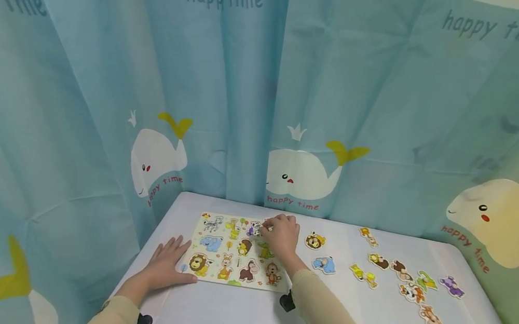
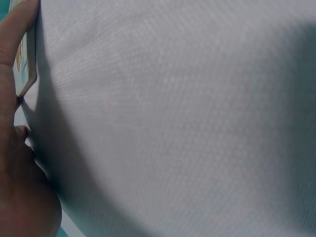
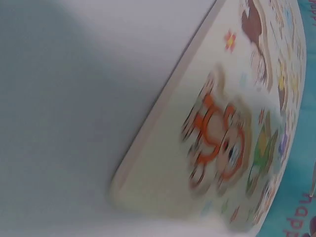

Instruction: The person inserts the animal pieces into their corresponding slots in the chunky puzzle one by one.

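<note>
A pale animal puzzle board (image 1: 215, 231) lies at the left of the white table, with pictured zebra, elephant, lion, monkey and other animals. Over the board's top row, my right hand (image 1: 282, 237) pinches a small black-and-white zebra puzzle piece (image 1: 256, 228) above the purple hippo picture; the fingers partly hide it. My left hand (image 1: 166, 265) rests on the table beside the board's left edge, fingers spread, thumb (image 2: 17, 29) against its near-left corner. In the right wrist view, the board's monkey picture (image 3: 217, 138) shows near a corner; the right fingers are mostly out of sight.
Loose animal pieces lie right of the board: a lion (image 1: 315, 240), a blue elephant (image 1: 323, 264), a giraffe (image 1: 363, 276), a purple hippo (image 1: 452, 286) and several more. Behind the table (image 1: 226, 315) hangs a blue curtain (image 1: 246, 103) with whale prints.
</note>
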Action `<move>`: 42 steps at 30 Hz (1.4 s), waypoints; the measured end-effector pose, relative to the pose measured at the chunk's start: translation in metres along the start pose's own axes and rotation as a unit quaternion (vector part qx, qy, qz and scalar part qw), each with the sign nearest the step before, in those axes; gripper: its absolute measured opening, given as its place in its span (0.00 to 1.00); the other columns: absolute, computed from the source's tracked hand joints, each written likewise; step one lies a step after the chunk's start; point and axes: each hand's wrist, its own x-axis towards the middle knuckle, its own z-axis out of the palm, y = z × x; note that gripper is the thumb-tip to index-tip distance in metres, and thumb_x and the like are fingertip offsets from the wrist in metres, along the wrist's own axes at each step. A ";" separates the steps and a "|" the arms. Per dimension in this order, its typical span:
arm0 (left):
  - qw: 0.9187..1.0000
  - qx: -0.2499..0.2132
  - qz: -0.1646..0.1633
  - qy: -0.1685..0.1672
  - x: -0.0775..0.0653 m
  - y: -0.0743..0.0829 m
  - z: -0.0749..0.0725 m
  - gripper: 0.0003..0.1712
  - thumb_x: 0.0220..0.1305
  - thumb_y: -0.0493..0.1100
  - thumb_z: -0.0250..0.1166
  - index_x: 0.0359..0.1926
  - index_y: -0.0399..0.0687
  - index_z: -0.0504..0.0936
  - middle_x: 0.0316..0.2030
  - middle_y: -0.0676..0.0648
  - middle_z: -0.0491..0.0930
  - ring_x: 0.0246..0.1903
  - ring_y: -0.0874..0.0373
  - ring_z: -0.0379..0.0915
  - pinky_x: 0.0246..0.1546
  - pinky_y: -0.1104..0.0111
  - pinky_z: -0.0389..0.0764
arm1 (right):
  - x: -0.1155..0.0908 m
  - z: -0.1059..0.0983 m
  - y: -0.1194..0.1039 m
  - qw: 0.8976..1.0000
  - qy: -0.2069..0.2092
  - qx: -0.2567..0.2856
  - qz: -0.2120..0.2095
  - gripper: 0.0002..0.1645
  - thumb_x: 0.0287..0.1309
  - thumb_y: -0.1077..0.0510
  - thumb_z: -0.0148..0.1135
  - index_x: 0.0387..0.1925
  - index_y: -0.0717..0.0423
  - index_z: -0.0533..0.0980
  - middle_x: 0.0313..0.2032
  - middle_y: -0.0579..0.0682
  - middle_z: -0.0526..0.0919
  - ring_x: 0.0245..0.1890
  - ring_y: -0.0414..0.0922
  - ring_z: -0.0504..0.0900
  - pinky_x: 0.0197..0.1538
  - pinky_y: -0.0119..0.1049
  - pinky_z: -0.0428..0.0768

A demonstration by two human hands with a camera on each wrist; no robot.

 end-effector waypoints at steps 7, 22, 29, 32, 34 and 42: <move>1.000 0.004 -0.005 -0.006 -0.002 0.007 -0.004 0.69 0.47 0.74 0.74 0.79 0.38 0.57 0.79 0.31 0.47 0.77 0.31 0.34 0.75 0.38 0.33 | 0.006 0.020 -0.019 1.000 -0.011 0.004 -0.005 0.10 0.60 0.47 0.73 0.29 0.46 0.87 0.41 0.46 0.82 0.49 0.50 0.71 0.51 0.49 0.69; 1.000 0.005 -0.010 -0.006 -0.005 0.006 -0.006 0.69 0.47 0.73 0.75 0.78 0.39 0.59 0.78 0.31 0.48 0.77 0.31 0.36 0.75 0.38 0.34 | 0.007 0.053 -0.057 0.999 -0.017 0.028 -0.040 0.08 0.59 0.48 0.75 0.29 0.46 0.87 0.36 0.44 0.80 0.46 0.49 0.72 0.45 0.46 0.68; 1.000 0.004 -0.013 -0.007 -0.006 0.005 -0.007 0.68 0.47 0.72 0.75 0.78 0.39 0.59 0.79 0.32 0.47 0.77 0.31 0.36 0.75 0.38 0.34 | 0.010 0.067 -0.067 0.998 -0.029 0.028 -0.045 0.07 0.59 0.48 0.75 0.29 0.45 0.87 0.36 0.43 0.80 0.45 0.49 0.71 0.46 0.46 0.68; 1.000 -0.001 -0.012 -0.007 -0.004 0.004 -0.007 0.69 0.47 0.72 0.76 0.79 0.39 0.58 0.79 0.32 0.46 0.77 0.31 0.35 0.75 0.38 0.34 | 0.013 0.073 -0.072 0.998 -0.037 0.020 -0.039 0.07 0.59 0.47 0.74 0.31 0.44 0.88 0.35 0.42 0.80 0.45 0.48 0.71 0.46 0.46 0.69; 1.000 0.000 -0.013 -0.008 -0.003 0.004 -0.007 0.69 0.46 0.73 0.75 0.79 0.39 0.58 0.79 0.34 0.47 0.77 0.31 0.35 0.75 0.39 0.33 | 0.014 0.077 -0.074 0.998 -0.042 0.014 -0.036 0.07 0.59 0.47 0.74 0.31 0.44 0.88 0.35 0.42 0.80 0.45 0.47 0.71 0.46 0.45 0.69; 1.000 -0.002 -0.017 -0.011 -0.001 0.010 -0.010 0.69 0.46 0.71 0.77 0.79 0.40 0.58 0.79 0.36 0.52 0.78 0.32 0.36 0.75 0.38 0.35 | 0.019 0.085 -0.085 0.998 -0.058 0.005 -0.037 0.08 0.60 0.46 0.73 0.33 0.44 0.89 0.37 0.42 0.80 0.46 0.46 0.71 0.49 0.44 0.71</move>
